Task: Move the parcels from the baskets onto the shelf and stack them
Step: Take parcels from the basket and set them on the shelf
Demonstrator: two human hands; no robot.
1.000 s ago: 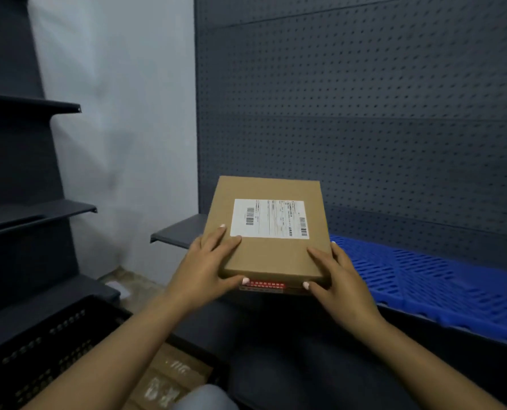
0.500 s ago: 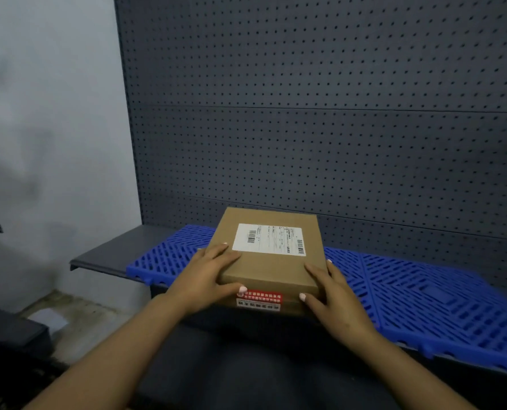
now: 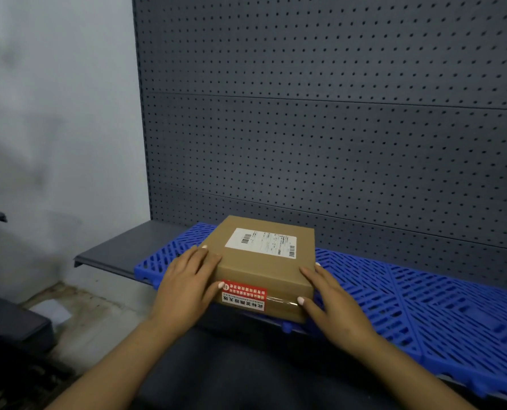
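Grey shelf [image 3: 113, 247] at left now carries the parcel [image 3: 264, 261], which a second ago I held in the air. My left hand [image 3: 187, 279] and right hand [image 3: 335, 300] clasp its sides, fingers curled, on the blue mat [image 3: 423, 297]. First parcel placed; release comes next.

The cardboard box [image 3: 264, 267] carries a white shipping label [image 3: 261, 242] with barcodes and a red sticker [image 3: 244, 295] with Chinese characters, both too blurred to read.

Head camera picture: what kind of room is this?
Probably a storeroom or parcel depot: a labelled cardboard parcel sits on a blue slatted mat on a metal shelf, backed by grey pegboard.
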